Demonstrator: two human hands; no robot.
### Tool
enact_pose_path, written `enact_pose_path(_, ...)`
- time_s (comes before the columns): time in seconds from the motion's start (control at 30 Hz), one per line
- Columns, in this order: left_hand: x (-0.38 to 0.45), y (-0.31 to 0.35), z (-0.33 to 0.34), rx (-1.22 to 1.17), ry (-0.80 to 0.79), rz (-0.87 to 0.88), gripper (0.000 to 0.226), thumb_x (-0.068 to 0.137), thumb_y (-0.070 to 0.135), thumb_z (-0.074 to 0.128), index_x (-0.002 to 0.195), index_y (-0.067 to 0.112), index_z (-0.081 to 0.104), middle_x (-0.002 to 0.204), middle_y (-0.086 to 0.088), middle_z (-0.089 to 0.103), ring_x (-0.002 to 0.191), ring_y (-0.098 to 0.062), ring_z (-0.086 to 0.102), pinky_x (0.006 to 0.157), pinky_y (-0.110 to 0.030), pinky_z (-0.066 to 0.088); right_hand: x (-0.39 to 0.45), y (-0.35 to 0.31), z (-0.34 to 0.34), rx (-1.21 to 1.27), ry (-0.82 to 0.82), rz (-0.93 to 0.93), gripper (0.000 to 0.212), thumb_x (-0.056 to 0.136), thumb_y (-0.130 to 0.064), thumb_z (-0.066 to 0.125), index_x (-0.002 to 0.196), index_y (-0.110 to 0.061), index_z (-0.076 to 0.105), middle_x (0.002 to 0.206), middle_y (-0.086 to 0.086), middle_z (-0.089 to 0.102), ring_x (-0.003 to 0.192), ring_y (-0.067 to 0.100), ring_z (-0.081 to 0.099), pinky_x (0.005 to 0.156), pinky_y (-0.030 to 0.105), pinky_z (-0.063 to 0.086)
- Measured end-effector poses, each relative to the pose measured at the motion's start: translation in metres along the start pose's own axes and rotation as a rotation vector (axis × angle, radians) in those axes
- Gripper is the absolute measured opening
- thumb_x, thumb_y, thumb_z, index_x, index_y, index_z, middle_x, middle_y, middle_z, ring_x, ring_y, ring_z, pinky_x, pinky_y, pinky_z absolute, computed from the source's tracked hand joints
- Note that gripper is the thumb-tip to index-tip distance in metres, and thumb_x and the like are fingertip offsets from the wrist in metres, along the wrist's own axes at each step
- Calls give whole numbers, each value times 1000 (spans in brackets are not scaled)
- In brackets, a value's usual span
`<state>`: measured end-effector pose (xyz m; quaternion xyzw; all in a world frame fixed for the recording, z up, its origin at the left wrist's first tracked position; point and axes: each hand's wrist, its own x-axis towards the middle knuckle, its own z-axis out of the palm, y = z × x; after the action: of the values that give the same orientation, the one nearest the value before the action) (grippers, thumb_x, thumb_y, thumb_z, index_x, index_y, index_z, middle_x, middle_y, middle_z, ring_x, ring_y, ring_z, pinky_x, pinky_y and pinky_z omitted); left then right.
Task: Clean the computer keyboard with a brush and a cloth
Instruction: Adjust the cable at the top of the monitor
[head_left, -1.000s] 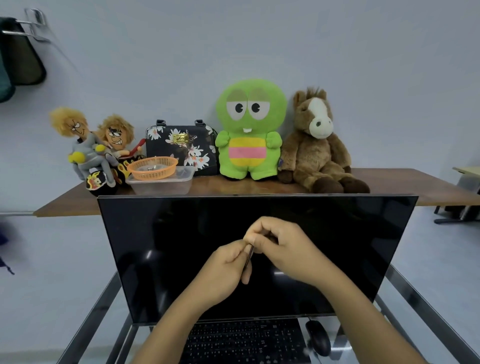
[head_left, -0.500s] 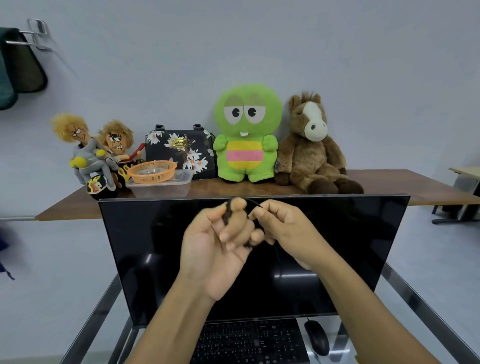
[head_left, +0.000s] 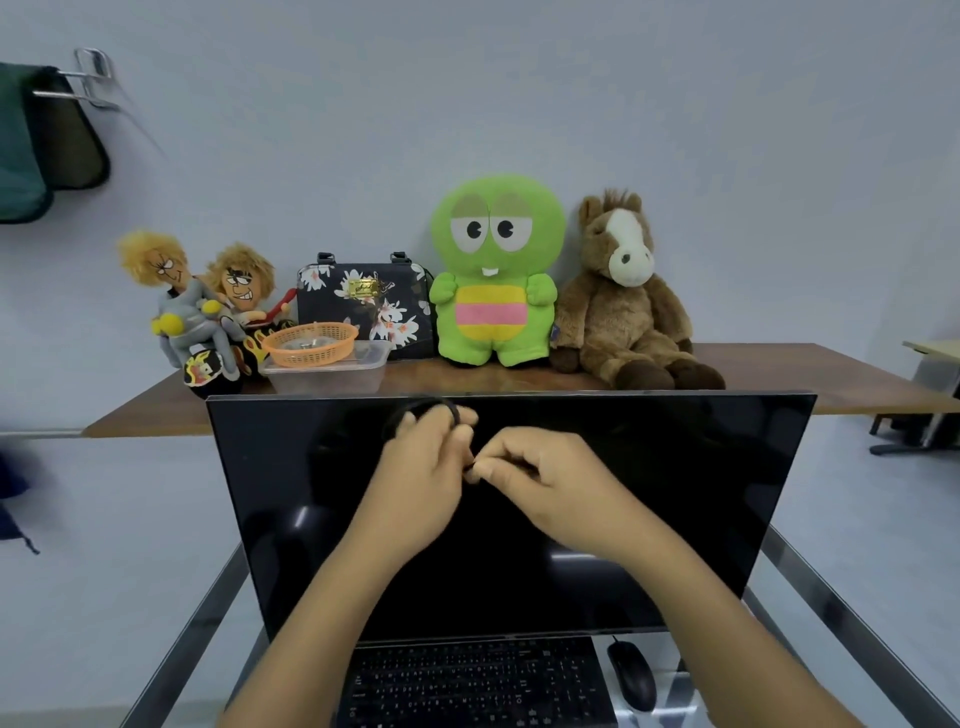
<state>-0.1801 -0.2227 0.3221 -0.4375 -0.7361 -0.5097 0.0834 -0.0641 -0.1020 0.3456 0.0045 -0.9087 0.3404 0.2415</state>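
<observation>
A black keyboard (head_left: 472, 680) lies at the bottom of the view, under a dark monitor (head_left: 675, 493). Both my hands are raised in front of the screen, well above the keys. My left hand (head_left: 415, 483) has a thin black cord (head_left: 423, 405) looped over its curled fingers. My right hand (head_left: 540, 483) pinches the other end of that cord between thumb and forefinger, close against my left fingers. What the cord is cannot be told. No brush or cloth is in view.
A black mouse (head_left: 631, 675) sits right of the keyboard on a metal-framed glass desk (head_left: 831, 597). Behind the monitor, a wooden shelf (head_left: 831, 384) holds plush toys, a floral bag (head_left: 363, 306) and an orange basket (head_left: 310, 343) on a clear tub.
My hands rose from mid-screen toward the monitor's top edge. My left hand turned over, and the cord now loops over its fingers while my right hand pulls the end rightward.
</observation>
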Motion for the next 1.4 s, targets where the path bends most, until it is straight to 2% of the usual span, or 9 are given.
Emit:
enact_pose_path(0.17, -30, 13, 5, -584, -355, -180, 63, 97, 54, 26, 74, 6, 60, 44, -2, 35, 43, -14, 35, 63, -35, 45, 5, -4, -19, 154, 7, 13, 18, 87, -30, 68, 79, -14, 66, 57, 12, 48, 55, 14, 40, 57, 27, 39)
enact_pose_path(0.27, -33, 25, 6, -971, -375, -243, 50, 96, 46, 35, 66, 8, 50, 45, 1, 21, 41, -13, 21, 73, -39, 48, 7, -3, -17, 302, 39, 43, 19, 89, -27, 65, 84, -9, 65, 70, 17, 55, 62, 14, 46, 59, 23, 42)
enact_pose_path(0.5, -32, 38, 6, -1536, -303, -381, 56, 94, 53, 40, 53, 14, 41, 39, 6, 16, 36, -9, 13, 54, -29, 43, 0, 3, 14, 660, 64, 187, 42, 95, -47, 48, 90, -10, 67, 85, 13, 58, 78, 24, 51, 70, 37, 42)
enact_pose_path(0.6, -26, 40, 6, -1571, -89, -406, 53, 97, 48, 37, 55, 16, 39, 38, 6, 21, 33, -8, 20, 52, -28, 45, -7, 0, 24, 630, 112, 203, 33, 99, -40, 41, 85, -22, 65, 72, -4, 54, 63, 11, 46, 58, 28, 39)
enact_pose_path(0.7, -22, 38, 10, -1516, 50, -408, 50, 98, 47, 36, 58, 17, 37, 42, 4, 21, 35, -10, 25, 58, -28, 46, -9, 0, 34, 523, 163, 245, 31, 102, -34, 37, 102, -18, 64, 80, -14, 58, 70, 4, 50, 64, 25, 42)
enact_pose_path(0.87, -26, 29, 15, -1357, 6, -340, 38, 96, 39, 39, 78, 10, 56, 55, 2, 37, 52, -12, 37, 74, -33, 47, -7, 2, 33, 669, 90, 428, 37, 101, -40, 38, 91, -18, 65, 84, -4, 61, 79, 9, 56, 74, 29, 45)
enact_pose_path(1.03, -35, 15, 21, -1092, -61, -395, 29, 99, 9, 42, 120, 6, 61, 76, -2, 54, 71, -14, 54, 79, -32, 52, 0, 3, 23, 667, 342, 384, 27, 102, -22, 39, 81, -13, 52, 71, -1, 51, 66, 10, 48, 66, 28, 44)
enact_pose_path(1.2, -26, 23, 16, -1094, -162, -482, 34, 90, 31, 50, 101, 2, 63, 66, -7, 53, 61, -19, 51, 70, -35, 47, -4, 1, 26, 123, 325, 168, 21, 103, -22, 36, 83, -19, 43, 68, -8, 50, 56, -4, 48, 51, 12, 41)
enact_pose_path(1.4, -22, 29, 38, -1034, 47, -551, 37, 100, 35, 41, 72, 13, 51, 48, 7, 33, 44, -7, 32, 60, -30, 38, -16, 6, 37, 423, 354, 242, 21, 101, -22, 43, 89, -10, 56, 73, -11, 58, 59, -4, 52, 55, 17, 44)
